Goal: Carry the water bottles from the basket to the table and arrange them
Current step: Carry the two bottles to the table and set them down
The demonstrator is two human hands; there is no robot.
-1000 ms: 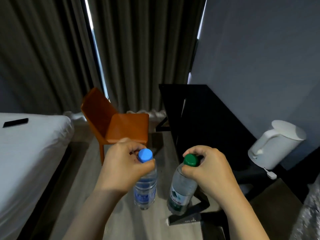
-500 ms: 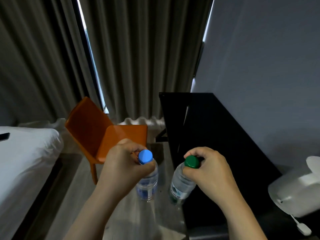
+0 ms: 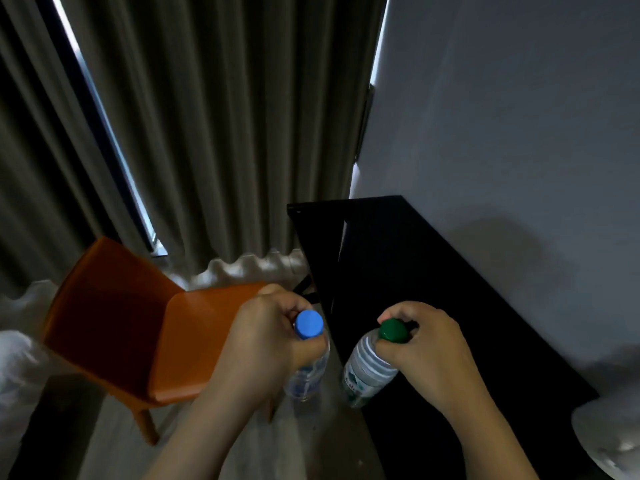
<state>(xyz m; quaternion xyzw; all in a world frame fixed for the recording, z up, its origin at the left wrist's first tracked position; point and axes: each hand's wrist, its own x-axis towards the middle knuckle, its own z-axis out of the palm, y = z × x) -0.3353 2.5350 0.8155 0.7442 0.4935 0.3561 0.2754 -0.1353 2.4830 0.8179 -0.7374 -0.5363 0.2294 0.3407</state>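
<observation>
My left hand (image 3: 263, 344) grips the neck of a clear water bottle with a blue cap (image 3: 309, 324), held in the air over the floor just left of the black table (image 3: 398, 268). My right hand (image 3: 426, 355) grips the neck of a second clear bottle with a green cap (image 3: 393, 330) and a green-and-white label; it hangs tilted over the table's near left edge. Both bottles are off any surface. The basket is out of view.
An orange chair (image 3: 131, 337) stands left of the table, close to my left arm. Grey curtains (image 3: 207, 133) hang behind, and a grey wall runs along the table's right side. A white kettle (image 3: 609, 434) sits at the table's near right. White bedding shows at the left edge.
I have moved forward and the view has swung right. Both hands with their bottles are nearer the table, the green-capped one now over its edge. The bed has slid almost out of view.
</observation>
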